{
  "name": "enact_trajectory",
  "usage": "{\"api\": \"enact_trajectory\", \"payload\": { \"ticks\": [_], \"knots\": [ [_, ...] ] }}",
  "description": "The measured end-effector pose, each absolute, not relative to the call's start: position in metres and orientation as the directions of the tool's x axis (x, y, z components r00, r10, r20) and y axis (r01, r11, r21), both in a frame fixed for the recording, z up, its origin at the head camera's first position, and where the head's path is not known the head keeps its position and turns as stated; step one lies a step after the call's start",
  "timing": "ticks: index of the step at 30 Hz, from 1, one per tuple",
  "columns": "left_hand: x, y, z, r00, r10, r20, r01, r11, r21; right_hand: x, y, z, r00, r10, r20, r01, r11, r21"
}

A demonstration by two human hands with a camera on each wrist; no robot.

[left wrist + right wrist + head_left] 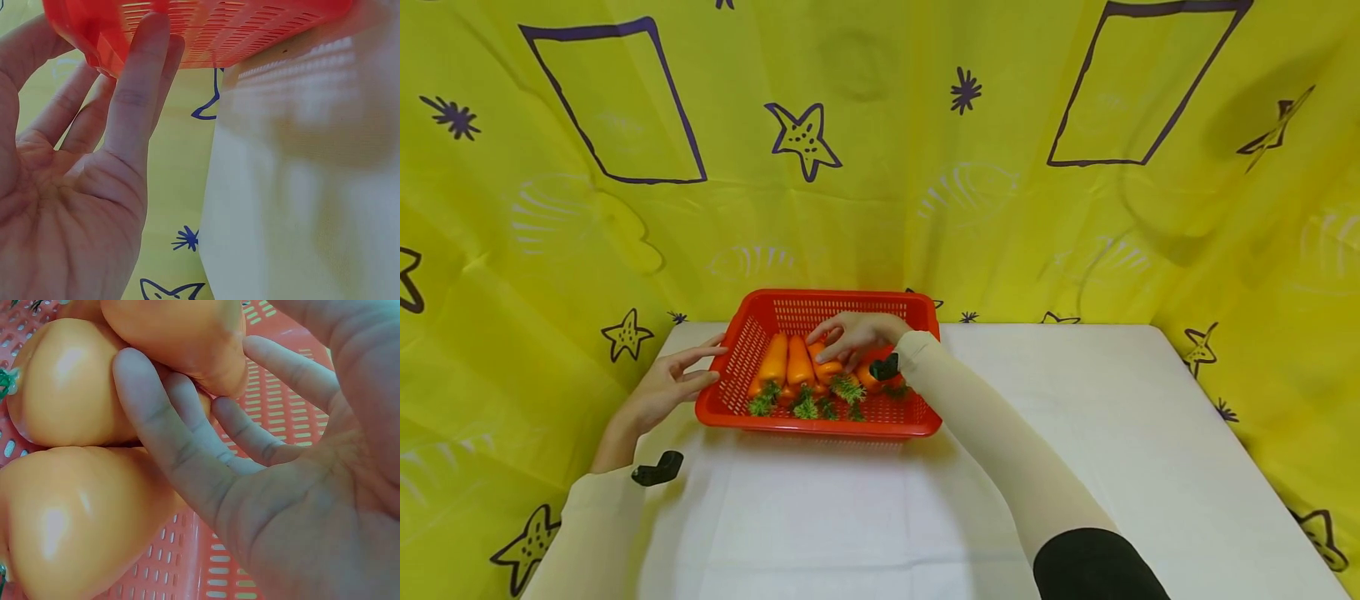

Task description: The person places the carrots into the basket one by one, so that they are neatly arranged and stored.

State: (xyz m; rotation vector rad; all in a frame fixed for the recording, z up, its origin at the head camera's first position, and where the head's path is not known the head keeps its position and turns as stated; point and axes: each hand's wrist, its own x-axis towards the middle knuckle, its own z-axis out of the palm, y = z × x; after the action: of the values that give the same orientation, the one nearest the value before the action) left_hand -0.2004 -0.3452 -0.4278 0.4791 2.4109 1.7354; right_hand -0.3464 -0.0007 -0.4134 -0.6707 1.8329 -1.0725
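A red slotted plastic basket [820,427] holds several orange toy carrots [800,362] with green leafy tops toward its near side. At the basket's left end is my left hand [662,390], its fingers extended and touching the outer wall and rim, as the left wrist view also shows. My right hand [859,335] reaches into the basket from the right, over the carrots. In the right wrist view its fingers [140,387] spread loosely against the carrots, near the tapered end of an upper carrot [181,337]. The right hand partly hides the carrots beneath it.
A white cloth-covered table [1075,433] lies under the basket and extends to the right and front. Yellow curtains [880,225] with star and fish drawings hang behind and on both sides. Dark bands [658,469] sit at both wrists.
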Motion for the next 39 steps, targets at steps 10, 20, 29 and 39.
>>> {"api": "enact_trajectory", "payload": {
  "ticks": [10,20,29,39],
  "knots": [
    [-0.198,-0.341,-0.427,-0.940,0.332,0.077,0.177,0.281,0.943,-0.343,0.003,-0.413,-0.458,-0.786,-0.415,-0.012,0.472,-0.881],
    [-0.198,-0.338,-0.408,-0.954,0.300,0.022,0.141,0.383,0.913,-0.337,0.011,-0.391,-0.447,-0.798,-0.405,-0.087,0.489,-0.868],
    [-0.197,-0.342,-0.368,-0.960,0.280,0.027,0.169,0.496,0.852,-0.327,0.028,-0.349,-0.474,-0.810,-0.346,-0.180,0.474,-0.862],
    [-0.197,-0.325,-0.332,-0.958,0.284,0.040,0.208,0.594,0.777,-0.315,0.050,-0.318,-0.496,-0.842,-0.212,-0.320,0.404,-0.857]
  ]
}}
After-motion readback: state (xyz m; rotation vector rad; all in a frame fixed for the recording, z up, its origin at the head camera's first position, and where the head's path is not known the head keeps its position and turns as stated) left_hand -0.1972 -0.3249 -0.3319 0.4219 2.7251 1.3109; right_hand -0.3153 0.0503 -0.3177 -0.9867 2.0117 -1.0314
